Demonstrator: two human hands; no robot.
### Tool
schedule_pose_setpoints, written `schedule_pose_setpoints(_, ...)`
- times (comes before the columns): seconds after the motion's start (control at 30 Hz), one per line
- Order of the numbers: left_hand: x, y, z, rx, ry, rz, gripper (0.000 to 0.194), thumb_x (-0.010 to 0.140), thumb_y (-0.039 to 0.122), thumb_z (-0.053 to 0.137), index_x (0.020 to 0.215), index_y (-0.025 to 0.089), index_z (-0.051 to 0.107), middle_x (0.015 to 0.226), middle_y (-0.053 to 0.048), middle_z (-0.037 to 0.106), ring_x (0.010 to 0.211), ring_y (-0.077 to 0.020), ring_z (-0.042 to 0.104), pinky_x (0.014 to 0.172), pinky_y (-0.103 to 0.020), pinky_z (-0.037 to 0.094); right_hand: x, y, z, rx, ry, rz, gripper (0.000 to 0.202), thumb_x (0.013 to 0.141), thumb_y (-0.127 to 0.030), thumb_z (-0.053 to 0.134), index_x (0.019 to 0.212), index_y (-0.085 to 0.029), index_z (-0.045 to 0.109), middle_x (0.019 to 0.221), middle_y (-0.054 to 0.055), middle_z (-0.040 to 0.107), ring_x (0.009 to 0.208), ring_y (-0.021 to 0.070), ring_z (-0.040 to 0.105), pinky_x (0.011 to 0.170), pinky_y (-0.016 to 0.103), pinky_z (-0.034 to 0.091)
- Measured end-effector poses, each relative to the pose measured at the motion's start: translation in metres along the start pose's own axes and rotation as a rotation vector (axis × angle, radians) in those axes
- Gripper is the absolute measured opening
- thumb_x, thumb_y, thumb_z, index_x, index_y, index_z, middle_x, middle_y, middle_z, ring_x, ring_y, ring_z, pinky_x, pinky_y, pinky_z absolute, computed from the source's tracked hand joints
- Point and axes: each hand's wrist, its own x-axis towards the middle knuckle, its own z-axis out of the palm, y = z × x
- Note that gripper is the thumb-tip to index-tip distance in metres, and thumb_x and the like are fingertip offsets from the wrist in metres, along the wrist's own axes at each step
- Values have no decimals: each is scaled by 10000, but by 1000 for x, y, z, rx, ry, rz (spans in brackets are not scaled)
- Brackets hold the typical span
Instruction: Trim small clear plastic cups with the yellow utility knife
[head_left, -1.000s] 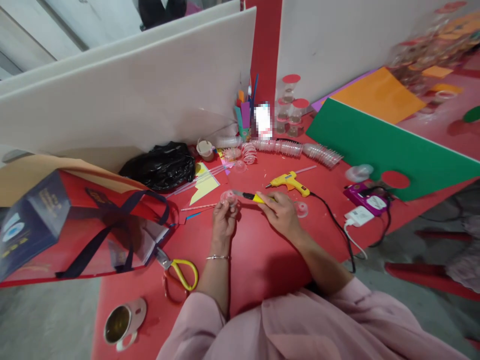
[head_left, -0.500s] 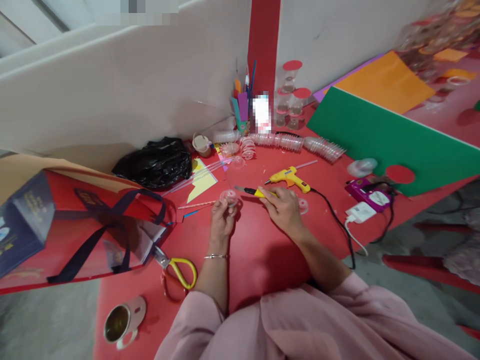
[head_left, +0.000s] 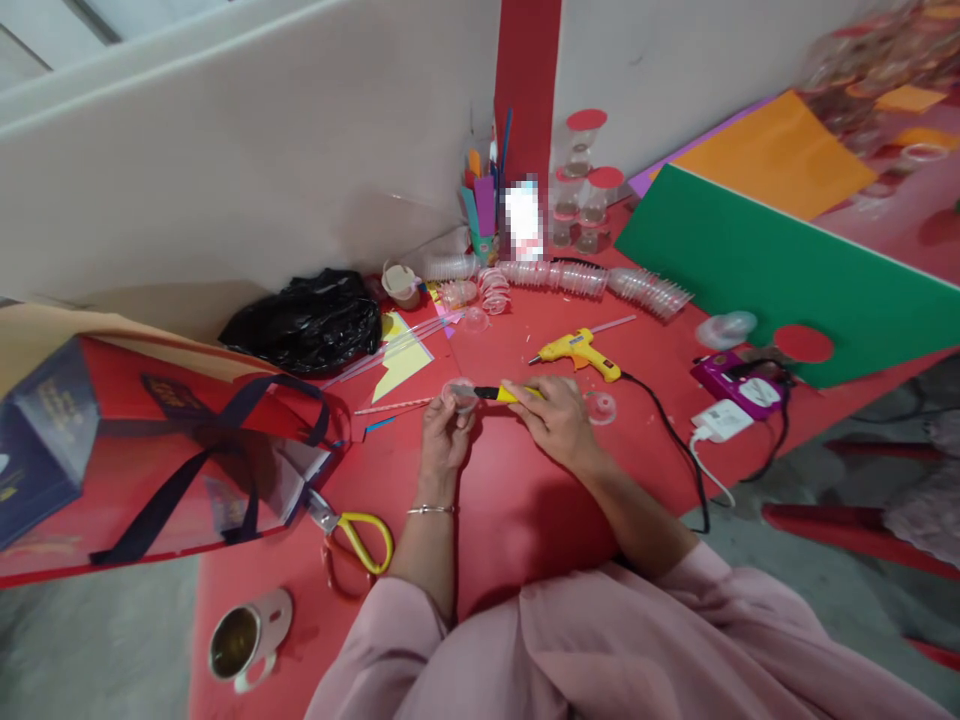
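Note:
Pinched in my left hand (head_left: 445,434) is a small clear plastic lid (head_left: 463,384), held up over the red table (head_left: 517,500). My right hand (head_left: 556,420) grips a yellow and black craft knife (head_left: 511,394), its blade pointing left across the lid. Whether the blade cuts into the plastic I cannot tell. A similar clear lid (head_left: 601,408) lies just beyond my right hand. Behind the hands a yellow glue gun (head_left: 576,351) rests on its side with a clear glue stick (head_left: 613,325) at its back.
To the left stand a gift bag (head_left: 187,450), yellow-handled scissors (head_left: 365,540) and a mug (head_left: 251,638) of dark liquid. Stacked plastic cups (head_left: 581,278) and a black bag (head_left: 307,322) line the back. A purple power strip (head_left: 739,385), cables and green board (head_left: 780,270) are right.
My right hand has moved left with the craft knife, bringing its blade from beside the lid to over it. My left hand keeps holding the lid in nearly the same place.

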Motion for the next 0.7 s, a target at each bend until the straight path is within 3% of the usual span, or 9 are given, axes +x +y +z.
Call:
schedule_pose_setpoints(0.13, 0, 0, 0, -12, 9, 0, 276, 751, 331, 894, 792, 151, 688, 784, -14, 654, 510, -33, 409, 474, -197, 336, 1, 0, -1, -39, 16, 81, 365, 1046, -362, 573, 1403, -346, 648, 1049, 62, 713, 964, 220, 615, 866, 392, 405)
schedule_pose_setpoints(0.27, 0, 0, -1, -15, -11, -17, 249, 775, 311, 872, 831, 143, 696, 778, -12, 644, 510, -29, 405, 473, -189, 336, 0, -1, -2, 18, -34, 20, 380, 1044, -349, 579, 1420, -364, 631, 1089, 57, 714, 1002, 215, 619, 897, 391, 400)
schedule_pose_setpoints(0.4, 0, 0, -2, -33, -4, -20, 265, 765, 324, 878, 790, 149, 679, 780, -10, 678, 472, -22, 407, 453, -182, 346, -1, 3, 1, -44, -14, 94, 353, 1044, -375, 576, 1385, -344, 662, 1039, 59, 713, 964, 221, 618, 869, 390, 399)
schedule_pose_setpoints(0.53, 1, -3, -2, -6, 26, -59, 275, 787, 358, 870, 895, 172, 699, 827, -31, 722, 510, -59, 525, 411, -174, 341, -1, 3, 1, 40, 20, 114, 365, 1051, -356, 562, 1406, -333, 644, 1042, 56, 714, 967, 213, 630, 878, 387, 419)
schedule_pose_setpoints(0.7, 2, -4, -2, 36, 53, -32, 327, 756, 359, 903, 938, 176, 703, 832, -42, 727, 703, -118, 688, 452, -145, 415, -2, -6, 3, 99, -43, 45, 399, 1047, -356, 573, 1445, -366, 607, 1080, 49, 721, 1002, 208, 634, 919, 388, 431)
